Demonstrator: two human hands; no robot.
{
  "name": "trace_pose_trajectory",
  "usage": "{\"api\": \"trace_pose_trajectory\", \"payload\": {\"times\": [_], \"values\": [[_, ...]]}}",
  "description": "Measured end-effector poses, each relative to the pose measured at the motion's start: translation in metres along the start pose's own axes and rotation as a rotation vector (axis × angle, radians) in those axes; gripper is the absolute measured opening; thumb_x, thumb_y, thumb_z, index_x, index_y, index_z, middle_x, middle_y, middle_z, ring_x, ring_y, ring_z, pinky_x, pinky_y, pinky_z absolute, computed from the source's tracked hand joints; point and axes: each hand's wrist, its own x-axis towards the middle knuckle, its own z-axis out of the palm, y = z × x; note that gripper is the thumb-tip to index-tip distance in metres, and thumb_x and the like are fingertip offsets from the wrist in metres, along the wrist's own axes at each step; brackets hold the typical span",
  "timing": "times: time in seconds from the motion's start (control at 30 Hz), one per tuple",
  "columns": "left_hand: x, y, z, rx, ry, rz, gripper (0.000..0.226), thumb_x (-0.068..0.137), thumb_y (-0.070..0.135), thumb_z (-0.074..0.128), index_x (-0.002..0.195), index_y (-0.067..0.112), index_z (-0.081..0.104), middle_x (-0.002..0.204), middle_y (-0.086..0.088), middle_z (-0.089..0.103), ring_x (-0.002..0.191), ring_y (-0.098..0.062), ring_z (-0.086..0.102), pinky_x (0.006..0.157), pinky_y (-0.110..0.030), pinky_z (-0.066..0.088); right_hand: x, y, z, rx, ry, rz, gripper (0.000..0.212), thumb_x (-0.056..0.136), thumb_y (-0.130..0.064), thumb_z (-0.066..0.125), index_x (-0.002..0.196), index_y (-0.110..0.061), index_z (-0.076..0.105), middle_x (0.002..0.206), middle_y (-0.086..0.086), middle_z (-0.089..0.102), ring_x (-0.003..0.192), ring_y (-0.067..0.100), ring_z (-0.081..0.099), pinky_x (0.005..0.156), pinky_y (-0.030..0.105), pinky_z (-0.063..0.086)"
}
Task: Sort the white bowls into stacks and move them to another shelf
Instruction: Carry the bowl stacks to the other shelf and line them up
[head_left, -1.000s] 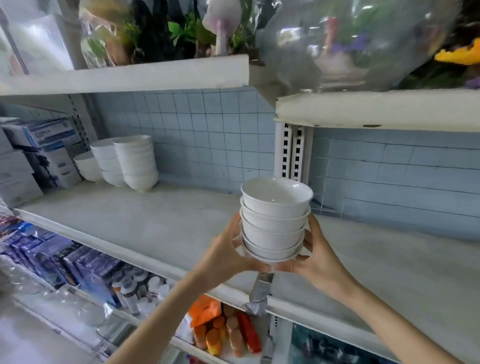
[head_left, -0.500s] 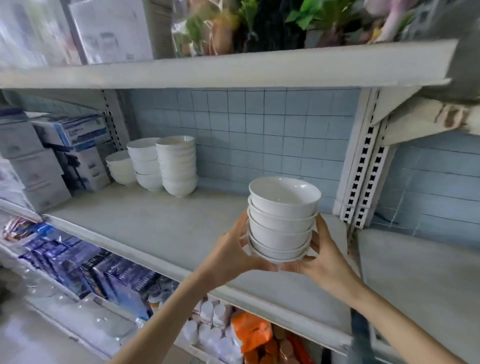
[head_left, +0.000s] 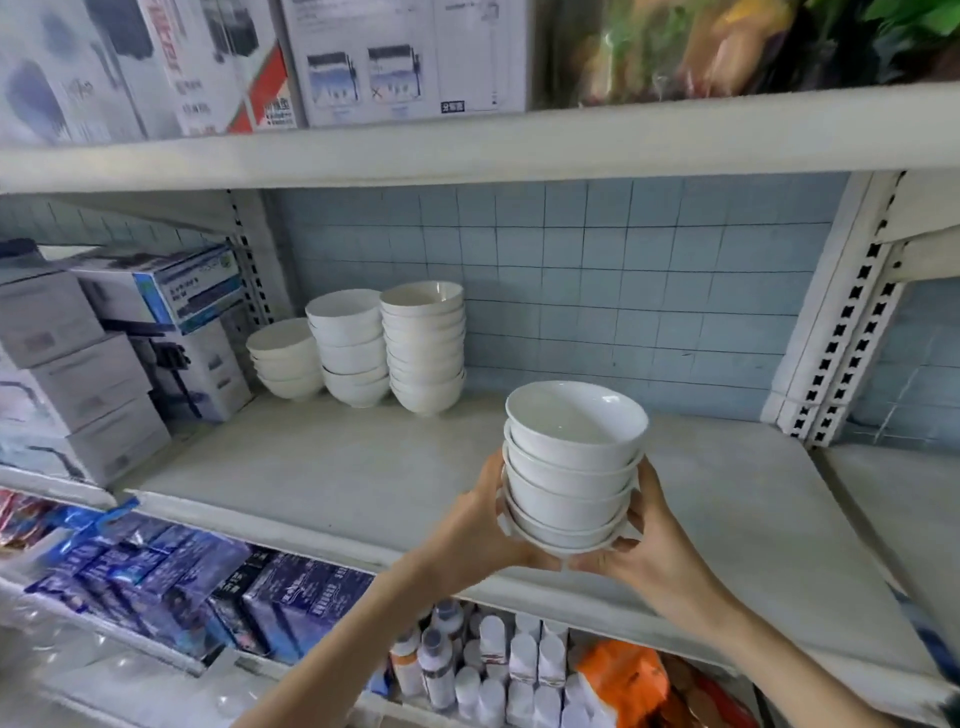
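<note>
The left hand (head_left: 483, 525) and right hand (head_left: 654, 551) are clamped round the base of a stack of white bowls (head_left: 571, 457), held above the front of the shelf (head_left: 363, 467). Three more bowl stacks (head_left: 423, 348) stand together at the back left, just beside boxes (head_left: 171, 332). A slotted post (head_left: 841, 332) rises on the right.

Grey and white cartons (head_left: 78, 374) stood stacked at the left, a blue-labelled box (head_left: 182, 291) just beside them. A pale blue tiled wall (head_left: 623, 291) ran behind. Lower down sat dark blue packs (head_left: 291, 597), white bottles (head_left: 519, 670) and an orange packet (head_left: 623, 675).
</note>
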Motion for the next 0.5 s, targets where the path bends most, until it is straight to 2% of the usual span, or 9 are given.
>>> {"api": "trace_pose_trajectory", "payload": {"times": [0.07,0.17,0.23,0.3,0.37,0.5], "values": [[0.004,-0.011,-0.009,-0.009,-0.015,0.007,0.093,0.059,0.013,0.089,0.117,0.051,0.028,0.121,0.029,0.045,0.114,-0.003,0.051,0.092,-0.015,0.044,0.008,0.005,0.011,-0.028,0.003,0.008,0.106,0.062,-0.026,0.086,0.136,-0.057,0.016,0.125,-0.028,0.052,0.125,0.006,0.047,0.095,0.049,0.049],[0.019,-0.028,-0.019,-0.039,-0.03,0.019,0.097,0.059,0.006,0.089,0.12,0.049,0.027,0.122,0.028,0.046,0.113,0.003,0.052,0.093,-0.015,0.045,0.024,0.01,0.02,-0.043,0.012,0.029,0.109,0.057,-0.029,0.088,0.134,-0.057,0.018,0.121,-0.031,0.053,0.123,0.004,0.049,0.092,0.048,0.052],[0.032,-0.038,-0.026,-0.036,-0.046,0.032,0.102,0.058,0.009,0.09,0.126,0.048,0.024,0.124,0.03,0.045,0.112,0.007,0.052,0.096,-0.021,0.047,0.039,0.012,0.025,-0.057,0.016,0.03,0.109,0.057,-0.023,0.089,0.135,-0.053,0.018,0.121,-0.03,0.054,0.121,0.003,0.05,0.09,0.045,0.053],[0.046,-0.048,-0.034,-0.033,-0.049,0.027,0.108,0.057,0.011,0.09,0.134,0.043,0.02,0.125,0.031,0.046,0.113,-0.001,0.054,0.097,-0.032,0.049,0.056,0.017,0.029,-0.065,0.025,0.037,0.105,0.063,-0.009,0.085,0.133,-0.051,0.019,0.119,-0.032,0.053,0.119,-0.001,0.051,0.089,0.037,0.054],[0.061,-0.059,-0.042,-0.031,-0.06,0.023,0.115,0.055,0.015,0.091,0.14,0.039,0.017,0.125,0.032,0.047,0.115,-0.002,0.054,0.097,-0.035,0.05,0.072,0.023,0.033,-0.074,0.028,0.035,0.105,0.06,-0.011,0.085,0.131,-0.05,0.018,0.117,-0.034,0.053,0.116,-0.005,0.052,0.085,0.03,0.054],[0.088,-0.079,-0.056,-0.035,-0.081,0.022,0.119,0.058,0.01,0.09,0.145,0.034,0.012,0.132,0.029,0.044,0.121,-0.003,0.05,0.099,-0.029,0.048,0.105,0.032,0.04,-0.062,0.019,0.066,0.103,0.055,-0.014,0.084,0.128,-0.047,0.019,0.115,-0.036,0.055,0.113,-0.007,0.053,0.08,0.026,0.054]]}}
